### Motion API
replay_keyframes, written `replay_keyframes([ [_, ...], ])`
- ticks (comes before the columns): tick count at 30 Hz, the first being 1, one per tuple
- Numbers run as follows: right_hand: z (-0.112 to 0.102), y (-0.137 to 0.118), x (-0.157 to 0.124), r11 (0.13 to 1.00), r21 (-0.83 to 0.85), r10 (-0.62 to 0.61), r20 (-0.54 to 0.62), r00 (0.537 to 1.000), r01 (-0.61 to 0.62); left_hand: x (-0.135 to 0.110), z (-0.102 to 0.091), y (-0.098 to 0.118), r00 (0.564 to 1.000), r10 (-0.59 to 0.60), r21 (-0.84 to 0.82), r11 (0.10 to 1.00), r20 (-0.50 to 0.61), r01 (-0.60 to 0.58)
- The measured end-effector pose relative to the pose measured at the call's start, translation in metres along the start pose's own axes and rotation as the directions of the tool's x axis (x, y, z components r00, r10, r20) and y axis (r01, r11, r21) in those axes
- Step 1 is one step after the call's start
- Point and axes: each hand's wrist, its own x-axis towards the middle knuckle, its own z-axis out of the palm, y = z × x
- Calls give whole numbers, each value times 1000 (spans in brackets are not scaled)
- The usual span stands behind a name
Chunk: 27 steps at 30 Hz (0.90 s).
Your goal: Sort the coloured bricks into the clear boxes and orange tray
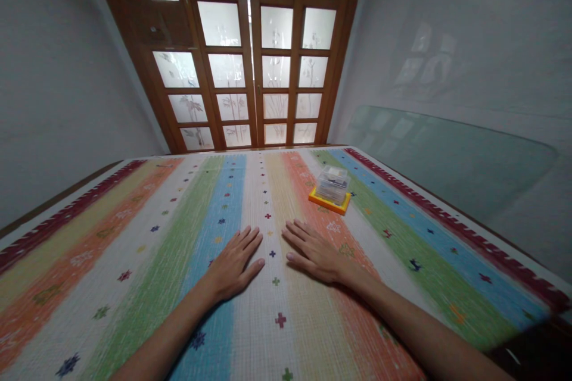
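Both hands lie palm down on a striped, patterned cloth [263,333]. My left hand [236,263] rests flat on the blue and white stripes, fingers stretched forward and thumb pointing inward. On the yellow and orange stripes, my right hand [316,253] also lies flat with its fingers apart. Neither holds anything. Beyond the right hand and a little to its right, a stack of clear plastic boxes [333,183] sits on a yellow tray [327,205]. What the boxes contain is too small to make out.
The cloth covers a wide surface with white walls [58,59] to left and right. A wooden door with glass panes [226,71] stands past the far edge. Along the right wall leans a pale green glass panel [429,149].
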Motion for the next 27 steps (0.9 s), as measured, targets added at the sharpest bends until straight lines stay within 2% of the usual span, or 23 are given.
replay_keyframes([
  [8, 8, 5, 0, 999, -21, -28, -13, 1000, 28, 0, 1, 0, 1000, 27, 16, 1000, -1, -27],
  [27, 4, -3, 1, 998, -62, -7, 9, 1000, 7, 0, -1, 1, 999, 16, 59, 998, 33, -18],
])
